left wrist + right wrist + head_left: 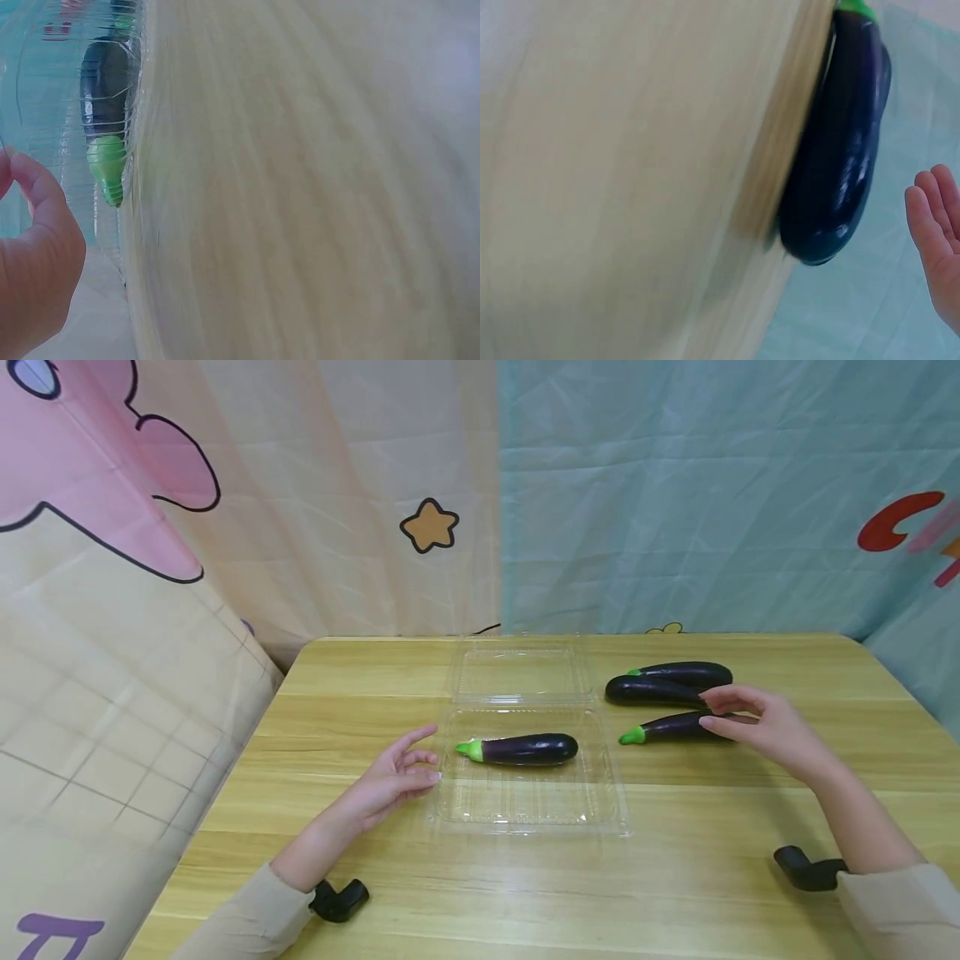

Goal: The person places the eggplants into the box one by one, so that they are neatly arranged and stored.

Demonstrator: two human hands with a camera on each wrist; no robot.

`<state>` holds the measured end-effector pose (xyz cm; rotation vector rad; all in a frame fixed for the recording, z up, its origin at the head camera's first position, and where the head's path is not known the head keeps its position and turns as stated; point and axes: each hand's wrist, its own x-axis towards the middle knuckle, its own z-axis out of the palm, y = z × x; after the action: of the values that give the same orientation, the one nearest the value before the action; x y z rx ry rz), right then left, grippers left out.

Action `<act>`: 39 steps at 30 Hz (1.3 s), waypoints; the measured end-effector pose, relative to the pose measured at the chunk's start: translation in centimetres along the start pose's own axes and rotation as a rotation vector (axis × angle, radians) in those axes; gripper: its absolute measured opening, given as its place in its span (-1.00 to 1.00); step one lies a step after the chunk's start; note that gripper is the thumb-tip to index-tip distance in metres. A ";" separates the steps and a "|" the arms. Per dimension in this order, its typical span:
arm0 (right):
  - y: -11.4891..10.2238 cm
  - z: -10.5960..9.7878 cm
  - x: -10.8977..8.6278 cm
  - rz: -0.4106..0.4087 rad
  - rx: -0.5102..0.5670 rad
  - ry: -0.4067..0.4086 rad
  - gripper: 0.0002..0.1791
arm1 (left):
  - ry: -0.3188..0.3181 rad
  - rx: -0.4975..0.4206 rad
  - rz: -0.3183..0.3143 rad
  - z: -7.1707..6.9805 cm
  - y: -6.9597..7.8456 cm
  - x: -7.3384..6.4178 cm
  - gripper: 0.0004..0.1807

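Note:
One eggplant [529,749] with a green stem lies in the base of a clear plastic clamshell box [525,814], its lid folded back flat. At the box's left edge is my left hand [393,781], fingers loosely bent; the thumb tip is at the rim, contact unclear. The left wrist view shows this hand [41,255] beside the see-through wall. My right hand [757,727] hovers with parted fingers over the right end of the nearest loose eggplant [671,727]. In the right wrist view its fingers [934,225] stand apart from a dark eggplant [836,142].
Two more eggplants, a rear one [693,673] and one in front of it [648,691], lie close together at the back right of the wooden table [360,693]. Printed curtains [420,435] hang behind the table. Black wrist mounts [341,902] stick out near both sleeves.

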<state>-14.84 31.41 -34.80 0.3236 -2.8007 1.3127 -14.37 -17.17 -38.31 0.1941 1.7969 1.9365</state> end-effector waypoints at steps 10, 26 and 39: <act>1.9 -0.9 0.3 0.046 -0.037 -0.003 -0.47 | 0.002 0.007 0.004 -0.1 0.0 0.0 -0.15; 3.6 -1.9 0.5 0.100 -0.088 -0.012 -0.42 | 0.004 0.024 0.007 -0.1 -0.1 0.0 -0.15; 4.3 -1.8 0.9 0.107 -0.142 -0.065 -0.37 | 0.008 0.006 0.006 0.0 0.0 0.0 -0.15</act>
<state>-16.64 35.26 -36.79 0.2175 -2.9834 1.1328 -14.33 -17.18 -38.34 0.1937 1.8092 1.9389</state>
